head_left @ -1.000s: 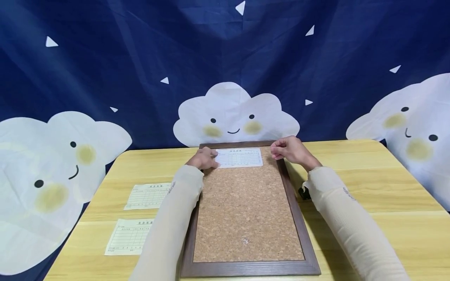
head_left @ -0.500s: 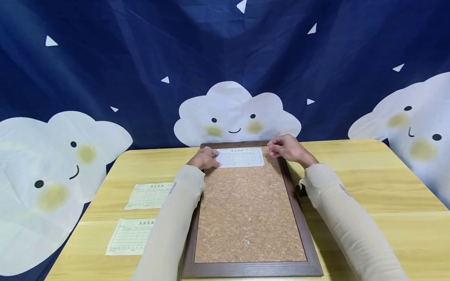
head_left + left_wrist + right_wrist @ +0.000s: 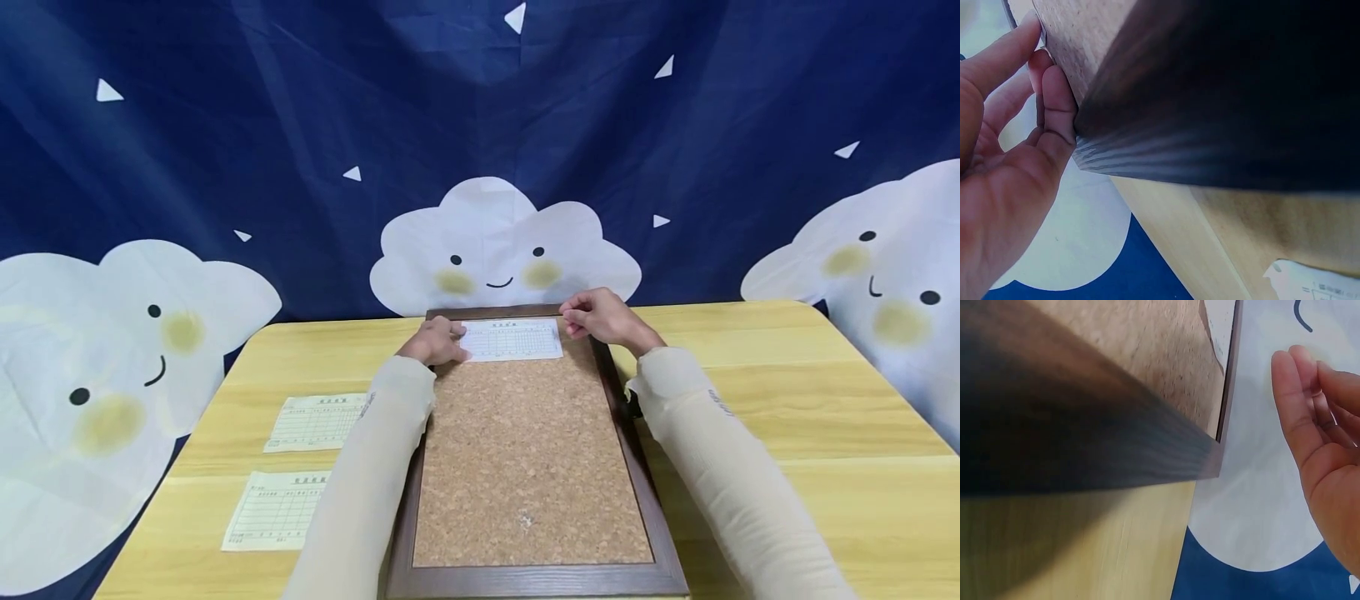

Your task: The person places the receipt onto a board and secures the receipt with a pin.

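1. Head: I see white rectangular paper [image 3: 512,342] along the far edge of a brown-framed cork board [image 3: 528,467]; the left hand [image 3: 435,340] presses it, fingers spread.
2. Left wrist: that hand overlaps the board's edge.
3. Right wrist: the right hand's [image 3: 1329,447] fingertips meet; I cannot tell whether they grip anything.

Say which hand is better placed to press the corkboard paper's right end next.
Probably the right hand: it is beside that end, while the left hand touches the paper's left end.
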`<state>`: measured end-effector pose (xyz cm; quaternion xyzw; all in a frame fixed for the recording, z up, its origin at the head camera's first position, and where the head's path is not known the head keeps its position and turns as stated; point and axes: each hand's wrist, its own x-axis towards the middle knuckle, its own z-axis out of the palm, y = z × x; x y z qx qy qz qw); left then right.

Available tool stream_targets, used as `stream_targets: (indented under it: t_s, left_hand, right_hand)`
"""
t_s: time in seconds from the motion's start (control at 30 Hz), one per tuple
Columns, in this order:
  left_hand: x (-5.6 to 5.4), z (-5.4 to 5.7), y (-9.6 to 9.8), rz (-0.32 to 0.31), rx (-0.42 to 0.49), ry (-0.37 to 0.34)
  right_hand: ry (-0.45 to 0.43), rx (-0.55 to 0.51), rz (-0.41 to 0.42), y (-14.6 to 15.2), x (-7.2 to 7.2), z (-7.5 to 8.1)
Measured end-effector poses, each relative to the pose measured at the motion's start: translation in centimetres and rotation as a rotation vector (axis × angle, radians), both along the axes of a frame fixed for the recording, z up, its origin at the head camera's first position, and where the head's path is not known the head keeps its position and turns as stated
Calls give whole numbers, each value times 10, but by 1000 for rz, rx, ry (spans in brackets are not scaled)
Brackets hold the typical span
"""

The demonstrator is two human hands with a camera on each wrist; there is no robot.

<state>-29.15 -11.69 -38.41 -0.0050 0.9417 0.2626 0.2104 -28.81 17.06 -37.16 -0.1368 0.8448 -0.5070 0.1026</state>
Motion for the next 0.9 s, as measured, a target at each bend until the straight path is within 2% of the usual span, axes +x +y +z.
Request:
stream_targets:
  t_s: [0.1, 0.4, 0.6, 0.9]
  left_hand:
    - [0, 0, 0, 11, 9, 2]
    - [1, -1, -1, -9, 14, 20]
    - [0, 0, -1, 11, 29, 5]
    - [0, 0, -1, 5, 30, 6]
  right_hand:
    - [-6, -7, -2, -3, -1, 0]
    - [-25, 16, -16, -10, -3, -2]
    - [-12, 37, -19, -15, -5, -4]
    - [-27, 2, -44, -25, -7, -8]
